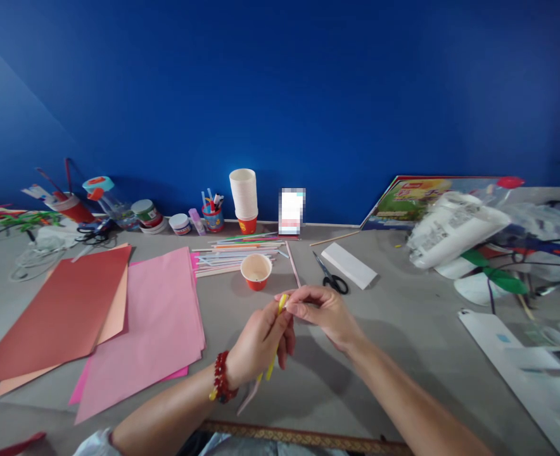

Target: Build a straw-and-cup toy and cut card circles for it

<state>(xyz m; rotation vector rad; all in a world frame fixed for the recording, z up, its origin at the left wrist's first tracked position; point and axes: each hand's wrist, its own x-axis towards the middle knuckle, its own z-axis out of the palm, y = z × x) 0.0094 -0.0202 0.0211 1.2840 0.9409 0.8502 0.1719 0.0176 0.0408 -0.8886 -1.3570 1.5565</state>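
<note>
My left hand [261, 339] is closed around a thin yellow strip [283, 303], whose lower end hangs below the fingers beside a pale pinkish strip [248, 399]. Against the top of the yellow strip, my right hand [318, 310] pinches with thumb and forefinger; a tiny white bit shows at the fingertips, too small to name. Just beyond both hands stands a red and white paper cup [256, 272], open side up. Black-handled scissors [332, 278] lie past my right hand, near a folded white paper [349, 265].
Straws [232, 258] lie behind the cup, near a stack of white cups [244, 193]. Red paper [66, 310] and pink paper [147, 323] cover the left side. Plastic-wrapped white items [455, 228] and a white board [503, 373] are at right.
</note>
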